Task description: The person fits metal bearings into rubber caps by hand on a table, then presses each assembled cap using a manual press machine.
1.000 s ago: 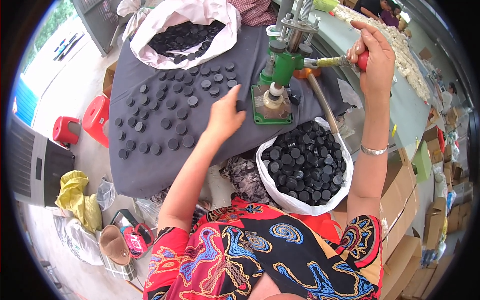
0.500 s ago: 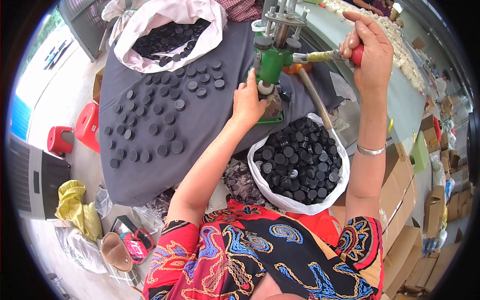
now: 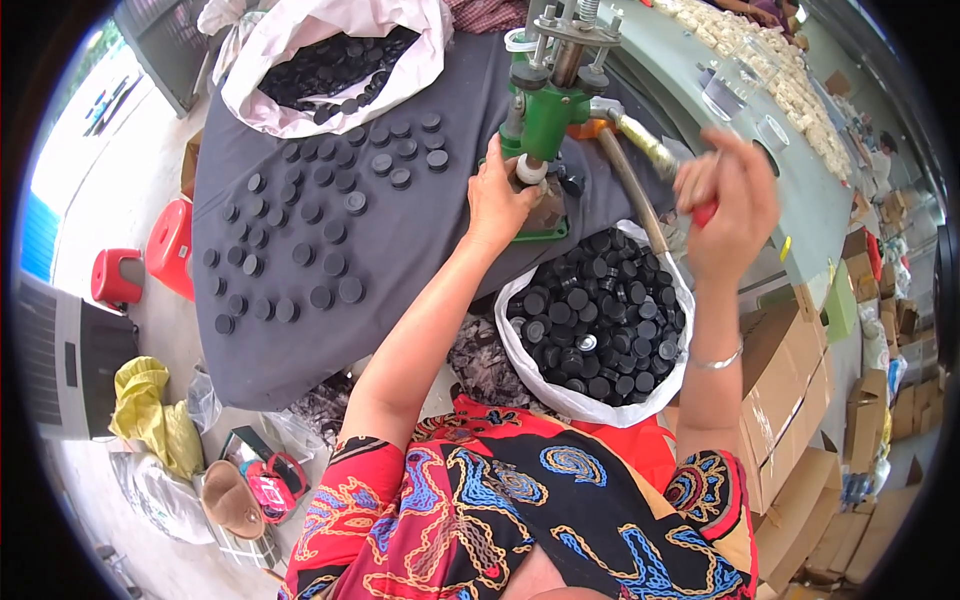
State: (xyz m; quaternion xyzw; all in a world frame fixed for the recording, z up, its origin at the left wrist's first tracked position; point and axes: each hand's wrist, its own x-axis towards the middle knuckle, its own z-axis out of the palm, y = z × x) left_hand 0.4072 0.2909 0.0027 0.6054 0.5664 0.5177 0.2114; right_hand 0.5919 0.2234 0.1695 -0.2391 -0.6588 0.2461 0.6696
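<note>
A green hand press stands at the far edge of the dark cloth, its white tip low over the base. My left hand is at that tip, index finger reaching up beside it and thumb close to the base; what lies between the fingers is hidden. My right hand, smeared by motion, is closed round the red knob of the press lever. Round black caps lie spread over the cloth to the left. A white sack full of black caps sits between my forearms.
Another white sack of black caps is at the far left of the cloth. A wooden-handled tool leans by the near sack. Cardboard boxes stand at right, red stools at left. Pale pieces cover a far table.
My right hand has come down and nearer with the knob, and the lever has swung lower. The press tip is slightly lower. My left hand has shifted in closer round it.
</note>
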